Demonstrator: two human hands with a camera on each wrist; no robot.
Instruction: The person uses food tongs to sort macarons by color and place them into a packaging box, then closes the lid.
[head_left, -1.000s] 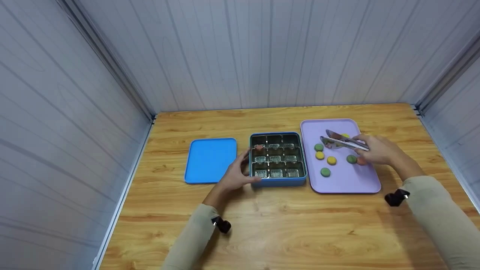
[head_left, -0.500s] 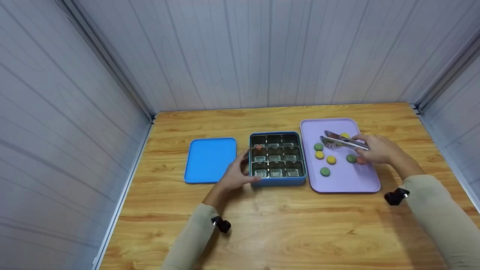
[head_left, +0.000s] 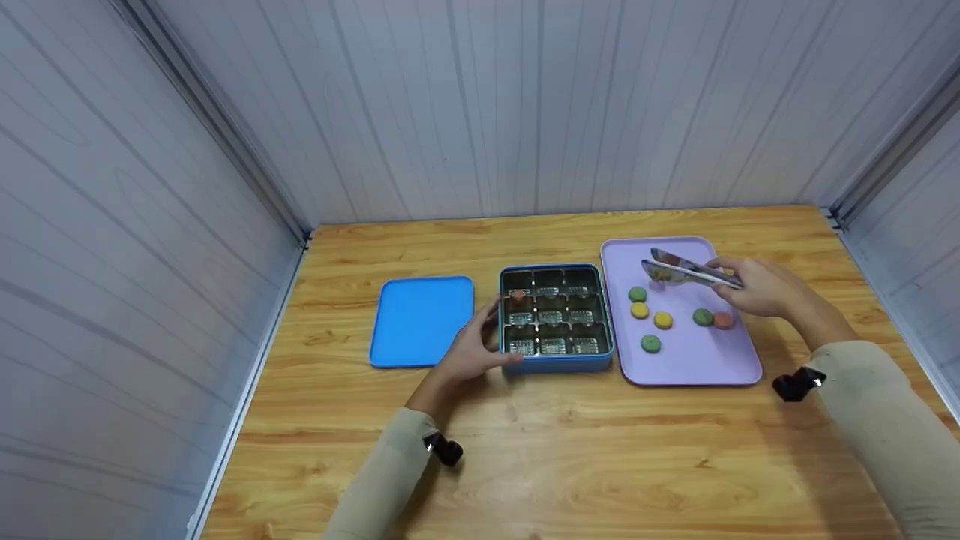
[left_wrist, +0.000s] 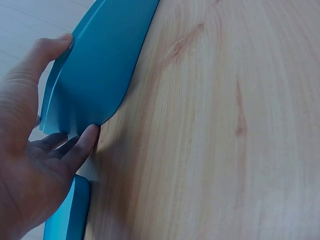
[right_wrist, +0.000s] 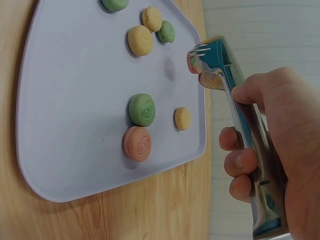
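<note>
The person's right hand (head_left: 757, 289) was closed around the handles of a pair of metal tongs (head_left: 686, 270), fingers curled about them, and held them in the air above the far part of the lilac tray (head_left: 697, 367); from the wrist view the tong tips (right_wrist: 207, 62) stood close together and a pinkish piece seemed to sit between them, though I could not tell for certain. On the tray lay small round macaron-like cookies, loosely scattered: a green one (head_left: 637, 294) with a yellow one (head_left: 639, 310) just beside it, another yellow (head_left: 663, 320), a green one (head_left: 651, 343) nearer the person, and a green one (head_left: 703, 317) touching or nearly touching an orange-pink one (head_left: 723, 320) (a small yellow one showed under the tongs only from the wrist camera (right_wrist: 182, 118)). The left hand (head_left: 472, 349) lay against the left wall of the blue tin (head_left: 556, 363), thumb up along its side and fingers pressed at its near corner, more bracing than gripping, the fingers only slightly bent. The tin stood on the wooden tabletop (head_left: 570, 457) just beside the tray, its insert parted into nine compartments, and one pink cookie (head_left: 517, 295) sat in the far-left one. The tin's blue lid (head_left: 421, 320) lay flat just to the left of the left hand.
</note>
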